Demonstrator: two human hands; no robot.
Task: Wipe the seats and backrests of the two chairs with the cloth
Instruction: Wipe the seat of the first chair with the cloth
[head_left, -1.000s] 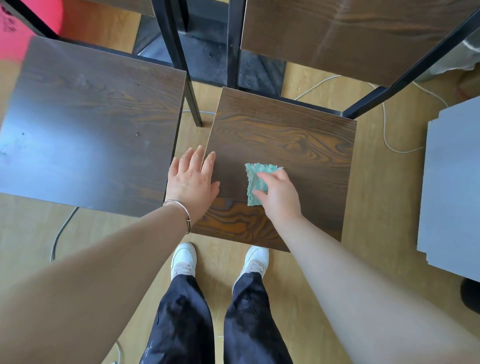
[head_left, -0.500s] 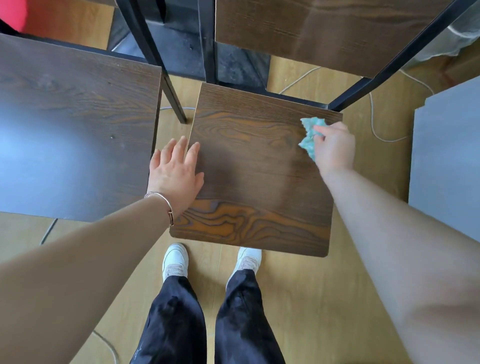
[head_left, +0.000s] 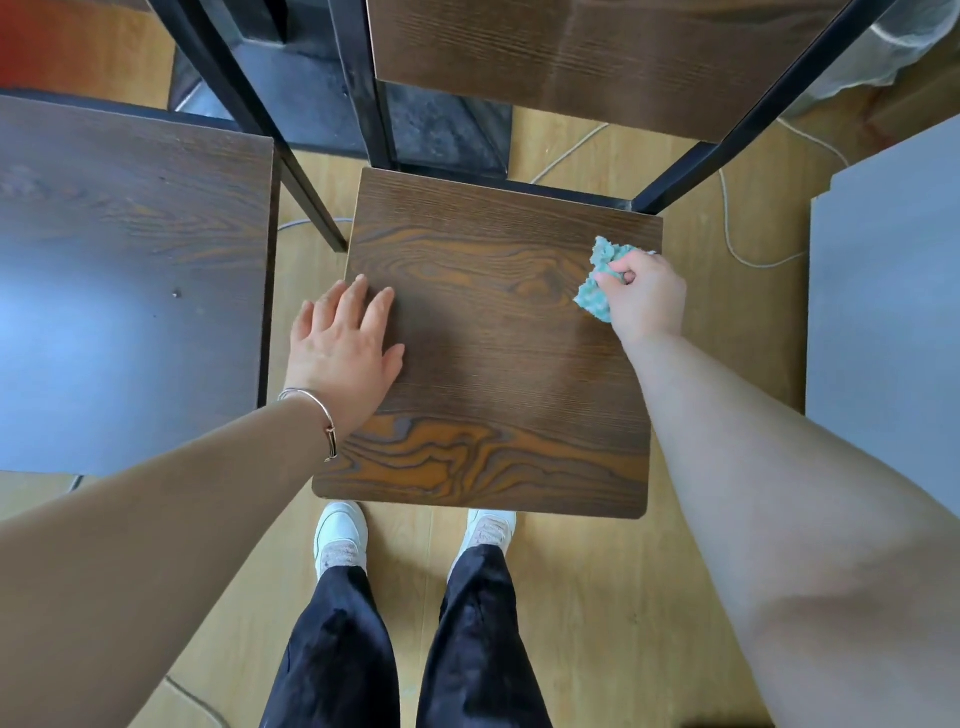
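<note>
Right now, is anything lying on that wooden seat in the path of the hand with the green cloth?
Only the person's own left hand, resting flat on the left part of the dark wood-grain chair seat. The right hand holds the crumpled teal cloth at the seat's right edge; the wood between them shows nothing else.

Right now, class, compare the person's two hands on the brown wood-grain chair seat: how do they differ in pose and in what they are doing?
The left hand lies flat and open, fingers spread, holding nothing; the right hand is curled shut around the crumpled teal cloth. The left hand rests near the left edge of the brown wood-grain chair seat; the right hand is at the right edge, nearer the back. The left wrist wears a thin metal bracelet; the right is bare. Both are over the same seat.
</note>
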